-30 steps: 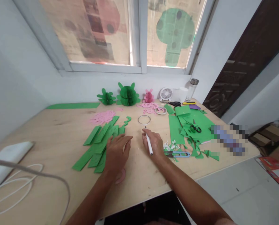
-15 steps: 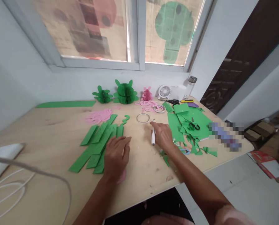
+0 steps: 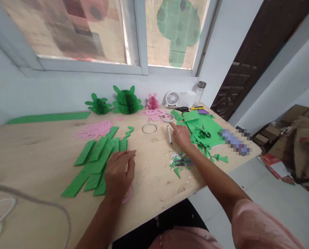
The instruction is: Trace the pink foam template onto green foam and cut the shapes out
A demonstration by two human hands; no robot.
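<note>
My left hand (image 3: 119, 173) rests at the right end of the folded green paper strips (image 3: 96, 166), its fingers stretched out and holding nothing. A pink paper piece (image 3: 128, 194) shows partly from beneath its wrist side. Just right of the middle of the table lies a white marker pen (image 3: 169, 135). Beside it, on the right, is my right hand (image 3: 181, 135), index finger extended and apart from the pen; its other fingers are partly hidden. A thin ring (image 3: 149, 129) lies left of the pen. Small scissors (image 3: 183, 162) lie among paper scraps under my right forearm.
Green paper sheets (image 3: 208, 124) with black-handled scissors (image 3: 205, 134) lie at the right. Pink cutouts (image 3: 96, 129) lie at the left. Along the wall stand green paper figures (image 3: 128, 102), a pink one (image 3: 152, 102), a small fan (image 3: 172, 99) and a bottle (image 3: 199, 93).
The view has turned to the right. My right hand has let go of the marker pen and moved off to its right side. The left hand stays by the green strips.
</note>
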